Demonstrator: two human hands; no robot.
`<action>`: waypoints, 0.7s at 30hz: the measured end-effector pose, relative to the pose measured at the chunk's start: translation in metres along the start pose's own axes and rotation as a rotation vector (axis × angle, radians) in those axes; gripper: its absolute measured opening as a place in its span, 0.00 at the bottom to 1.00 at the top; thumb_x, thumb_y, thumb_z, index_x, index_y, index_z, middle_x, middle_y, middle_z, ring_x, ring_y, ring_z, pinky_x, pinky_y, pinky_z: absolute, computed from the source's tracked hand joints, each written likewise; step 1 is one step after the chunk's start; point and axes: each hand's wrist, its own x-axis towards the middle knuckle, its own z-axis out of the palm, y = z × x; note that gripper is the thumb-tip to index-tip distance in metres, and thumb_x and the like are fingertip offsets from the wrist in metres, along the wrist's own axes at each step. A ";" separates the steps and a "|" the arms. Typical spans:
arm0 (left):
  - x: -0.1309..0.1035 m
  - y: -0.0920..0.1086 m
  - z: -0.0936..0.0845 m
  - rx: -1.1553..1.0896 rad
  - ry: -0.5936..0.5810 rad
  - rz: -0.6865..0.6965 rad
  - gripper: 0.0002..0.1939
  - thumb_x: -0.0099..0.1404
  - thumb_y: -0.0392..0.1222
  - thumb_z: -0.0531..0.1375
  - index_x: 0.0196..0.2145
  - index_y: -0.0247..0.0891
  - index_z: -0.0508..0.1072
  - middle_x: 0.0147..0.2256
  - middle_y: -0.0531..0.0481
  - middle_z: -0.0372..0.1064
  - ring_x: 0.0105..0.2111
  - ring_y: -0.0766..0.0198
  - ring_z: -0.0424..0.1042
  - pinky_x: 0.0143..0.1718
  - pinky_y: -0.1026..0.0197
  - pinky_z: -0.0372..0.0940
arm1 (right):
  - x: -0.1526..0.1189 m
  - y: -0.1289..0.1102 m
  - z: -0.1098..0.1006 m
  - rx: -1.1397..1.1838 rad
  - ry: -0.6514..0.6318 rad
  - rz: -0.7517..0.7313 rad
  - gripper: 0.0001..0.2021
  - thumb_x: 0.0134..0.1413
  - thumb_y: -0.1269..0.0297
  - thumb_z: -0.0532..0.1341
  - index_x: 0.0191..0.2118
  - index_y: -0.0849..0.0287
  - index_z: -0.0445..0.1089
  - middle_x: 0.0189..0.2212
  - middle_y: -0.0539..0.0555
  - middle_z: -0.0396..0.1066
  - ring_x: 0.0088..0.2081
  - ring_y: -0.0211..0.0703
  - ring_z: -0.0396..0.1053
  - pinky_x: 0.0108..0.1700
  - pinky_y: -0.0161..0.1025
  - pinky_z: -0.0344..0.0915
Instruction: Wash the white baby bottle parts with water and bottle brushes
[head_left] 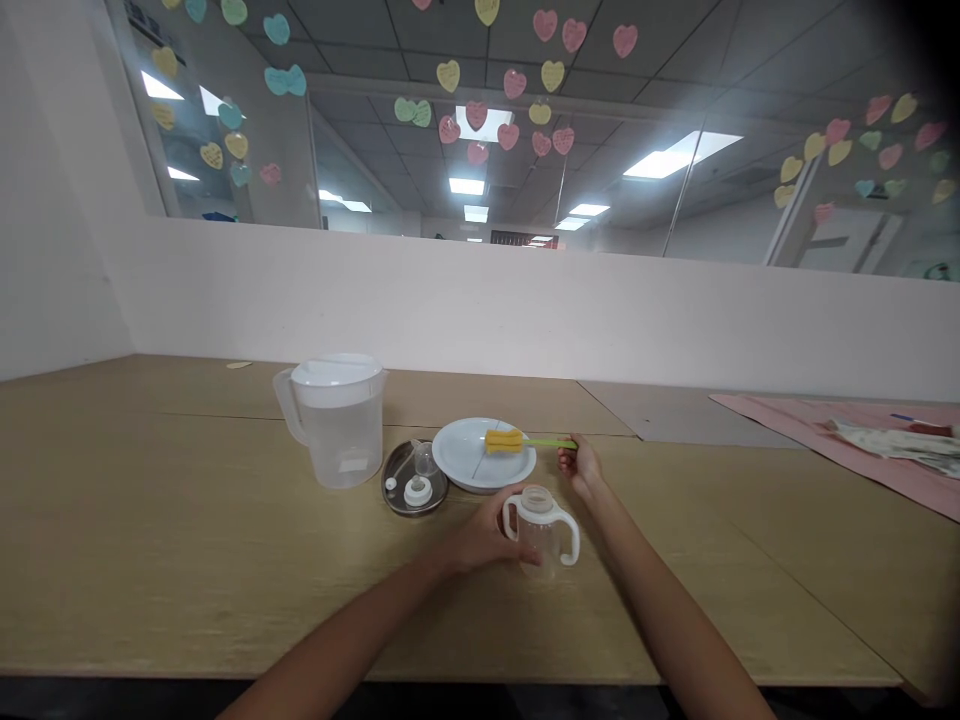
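My left hand (491, 535) is wrapped round a clear baby bottle (541, 545) with a white two-handled collar. The bottle is upright and its top is uncovered. In my right hand (581, 467) is the green handle of a bottle brush (504, 441), held level with its yellow sponge head over a white plate (455, 462). Whether the sponge touches the plate I cannot tell. Left of the plate, a round metal tray (397, 503) holds a white bottle collar with a teat (418, 490), a clear cap (426, 459) and a thin straw piece with a white end (391, 484).
A lidded clear pitcher (341, 430) of liquid stands behind the tray on the wooden table (187, 540). At the far right lies a pink cloth (795, 425) with folded fabric (896, 445) on it. A white wall (450, 310) rises behind the table, below a window.
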 end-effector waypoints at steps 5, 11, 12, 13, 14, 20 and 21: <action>0.004 -0.004 -0.011 -0.237 -0.117 -0.080 0.43 0.36 0.32 0.68 0.51 0.42 0.59 0.45 0.47 0.64 0.47 0.59 0.63 0.45 0.59 0.60 | 0.003 0.001 -0.001 0.015 -0.010 0.027 0.11 0.54 0.68 0.49 0.23 0.62 0.60 0.08 0.47 0.59 0.09 0.28 0.52 0.11 0.24 0.50; 0.002 -0.026 -0.035 -0.335 -0.532 -0.256 0.38 0.34 0.29 0.67 0.47 0.41 0.64 0.41 0.51 0.65 0.39 0.64 0.66 0.31 0.68 0.61 | 0.006 0.003 -0.004 0.014 -0.028 0.057 0.11 0.55 0.68 0.48 0.23 0.62 0.59 0.09 0.47 0.59 0.09 0.28 0.52 0.11 0.24 0.51; 0.003 -0.031 -0.039 -0.319 -0.626 -0.282 0.39 0.33 0.29 0.67 0.46 0.39 0.64 0.40 0.52 0.65 0.38 0.65 0.67 0.29 0.69 0.61 | 0.007 0.003 -0.004 0.010 -0.032 0.063 0.12 0.55 0.69 0.48 0.23 0.62 0.59 0.09 0.47 0.59 0.09 0.28 0.52 0.11 0.24 0.52; 0.004 -0.036 -0.042 -0.303 -0.719 -0.308 0.39 0.31 0.28 0.67 0.45 0.37 0.65 0.39 0.52 0.66 0.36 0.65 0.67 0.27 0.69 0.60 | 0.007 0.004 -0.004 0.006 -0.036 0.068 0.12 0.56 0.69 0.48 0.23 0.62 0.60 0.09 0.47 0.59 0.09 0.28 0.52 0.11 0.24 0.52; 0.006 -0.040 -0.046 -0.287 -0.788 -0.320 0.38 0.31 0.28 0.67 0.45 0.36 0.65 0.38 0.51 0.66 0.35 0.65 0.67 0.26 0.68 0.60 | 0.008 0.005 -0.005 0.003 -0.039 0.073 0.12 0.56 0.69 0.48 0.23 0.62 0.60 0.09 0.47 0.59 0.09 0.27 0.53 0.12 0.24 0.52; 0.011 -0.055 -0.056 -0.164 -0.901 -0.364 0.36 0.29 0.32 0.68 0.41 0.33 0.67 0.35 0.51 0.66 0.33 0.60 0.68 0.26 0.63 0.61 | 0.010 0.008 -0.006 -0.017 -0.044 0.084 0.11 0.56 0.68 0.49 0.24 0.62 0.60 0.09 0.47 0.60 0.09 0.27 0.53 0.11 0.23 0.51; 0.011 -0.056 -0.056 -0.137 -0.900 -0.369 0.35 0.29 0.33 0.68 0.41 0.33 0.68 0.35 0.51 0.66 0.33 0.60 0.68 0.26 0.63 0.61 | 0.010 0.008 -0.006 -0.019 -0.043 0.085 0.11 0.56 0.68 0.49 0.24 0.62 0.60 0.09 0.47 0.60 0.09 0.27 0.53 0.11 0.23 0.51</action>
